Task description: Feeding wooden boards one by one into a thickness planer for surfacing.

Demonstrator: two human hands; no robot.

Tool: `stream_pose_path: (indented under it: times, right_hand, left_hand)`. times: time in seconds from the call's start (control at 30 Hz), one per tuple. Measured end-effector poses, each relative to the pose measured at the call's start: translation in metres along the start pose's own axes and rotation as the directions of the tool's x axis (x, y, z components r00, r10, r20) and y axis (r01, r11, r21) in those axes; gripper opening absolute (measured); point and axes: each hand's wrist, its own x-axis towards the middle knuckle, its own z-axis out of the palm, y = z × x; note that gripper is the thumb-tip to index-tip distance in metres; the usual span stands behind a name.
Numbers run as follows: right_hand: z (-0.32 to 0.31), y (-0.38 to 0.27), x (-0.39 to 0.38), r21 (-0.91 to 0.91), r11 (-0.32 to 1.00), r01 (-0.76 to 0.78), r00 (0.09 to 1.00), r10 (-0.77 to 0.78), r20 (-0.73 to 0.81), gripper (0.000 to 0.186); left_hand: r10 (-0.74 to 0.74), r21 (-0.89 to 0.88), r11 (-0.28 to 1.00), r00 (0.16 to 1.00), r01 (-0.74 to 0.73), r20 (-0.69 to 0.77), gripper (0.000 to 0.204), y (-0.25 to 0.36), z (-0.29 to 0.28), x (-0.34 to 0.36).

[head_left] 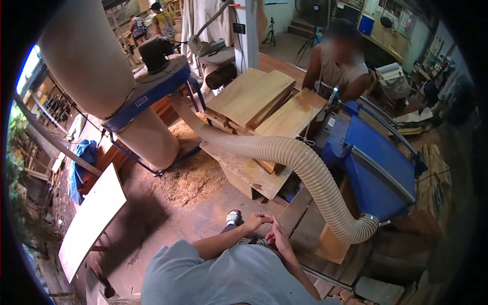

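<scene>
In front of my grey-blue shirt (218, 274), my left hand (257, 221) and my right hand (277, 238) meet, fingertips touching. The left fingers are loosely bent, and the right fingers stretch upward. I see no object in either hand, though the gap between them is small. Just beyond them to the left is a foot in a striped shoe or sock (233, 217). A ribbed beige hose (315, 173) arches past on the right and joins a blue machine (381, 168).
Stacked wooden boards (254, 96) lie ahead beside a person (338, 66) at the machine. A dust collector (147, 96) with beige bags stands left, over a sawdust pile (188, 185). A white panel (96, 218) leans at the left. Other people (163, 24) are far back.
</scene>
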Motion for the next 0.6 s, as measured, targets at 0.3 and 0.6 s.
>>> stream_pose_path:
  times: [0.3,0.6]
  right_hand:
    - [-0.016,0.006,-0.023,-0.266,0.962,0.059,0.998,-0.057,0.015,0.049]
    - [-0.019,0.008,-0.01,-0.194,0.973,0.126,0.992,-0.12,0.042,0.052]
  left_hand:
    - [-0.244,-0.067,0.965,0.962,0.253,0.121,0.015,-0.03,0.004,-0.007]
    - [-0.259,-0.193,0.938,0.952,0.288,0.161,0.021,-0.049,0.0,0.005]
